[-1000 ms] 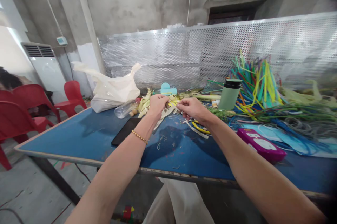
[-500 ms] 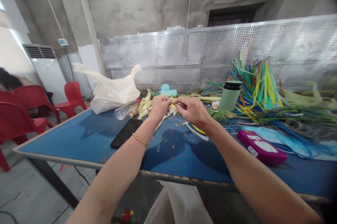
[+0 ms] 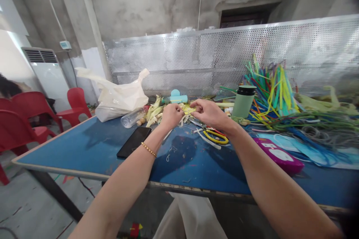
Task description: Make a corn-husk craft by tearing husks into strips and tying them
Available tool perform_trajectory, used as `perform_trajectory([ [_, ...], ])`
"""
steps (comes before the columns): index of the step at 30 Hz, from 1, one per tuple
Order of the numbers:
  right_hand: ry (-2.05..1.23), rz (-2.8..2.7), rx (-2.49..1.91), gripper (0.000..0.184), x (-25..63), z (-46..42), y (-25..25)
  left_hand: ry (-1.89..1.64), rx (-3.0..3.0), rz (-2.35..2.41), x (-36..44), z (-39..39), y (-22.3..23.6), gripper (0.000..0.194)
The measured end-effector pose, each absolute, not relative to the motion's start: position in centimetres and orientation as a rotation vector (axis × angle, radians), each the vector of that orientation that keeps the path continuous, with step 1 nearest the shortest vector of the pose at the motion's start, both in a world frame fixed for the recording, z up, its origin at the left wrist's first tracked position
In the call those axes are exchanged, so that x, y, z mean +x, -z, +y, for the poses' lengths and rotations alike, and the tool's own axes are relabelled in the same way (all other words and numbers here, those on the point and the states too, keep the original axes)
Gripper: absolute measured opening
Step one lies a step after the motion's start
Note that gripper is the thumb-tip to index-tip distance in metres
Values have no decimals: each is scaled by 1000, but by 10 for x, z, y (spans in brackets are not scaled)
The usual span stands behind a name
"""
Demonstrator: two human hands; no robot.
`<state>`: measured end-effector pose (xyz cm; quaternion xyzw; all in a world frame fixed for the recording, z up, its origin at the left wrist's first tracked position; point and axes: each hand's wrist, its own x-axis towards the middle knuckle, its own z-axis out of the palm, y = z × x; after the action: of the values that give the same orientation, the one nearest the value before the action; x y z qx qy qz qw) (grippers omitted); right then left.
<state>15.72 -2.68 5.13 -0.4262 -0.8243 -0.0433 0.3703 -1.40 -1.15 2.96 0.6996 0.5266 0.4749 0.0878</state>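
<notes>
Above the table's middle, my left hand (image 3: 172,116) is closed in a pinch, a gold bead bracelet (image 3: 149,149) on its wrist. What it pinches is too small to make out. A short way to its right, my right hand (image 3: 211,113) has its fingers curled and the thumb near the index finger; what they hold is unclear. Pale yellow strips (image 3: 188,109) show between the two hands, among dried husks (image 3: 153,115) behind the left hand. A yellow-handled tool (image 3: 218,138), seemingly scissors, lies below my right hand beside a white strip (image 3: 209,141).
On the blue table (image 3: 92,145) are a black phone (image 3: 134,141), a white plastic bag (image 3: 120,98), a clear bottle (image 3: 131,118), a green canister (image 3: 243,102), a purple box (image 3: 279,155) and bundles of coloured strips (image 3: 277,89). A perforated metal panel (image 3: 179,63) stands behind.
My hands have moved apart, the right one shifting slightly up and right. More of the yellow strips and the yellow-handled tool now shows.
</notes>
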Motion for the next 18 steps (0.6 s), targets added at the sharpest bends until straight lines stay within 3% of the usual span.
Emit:
perform_trajectory([
  [18, 258, -2072, -995, 18, 159, -13, -41, -1232, 2256, 1449, -12, -21, -31, 5],
])
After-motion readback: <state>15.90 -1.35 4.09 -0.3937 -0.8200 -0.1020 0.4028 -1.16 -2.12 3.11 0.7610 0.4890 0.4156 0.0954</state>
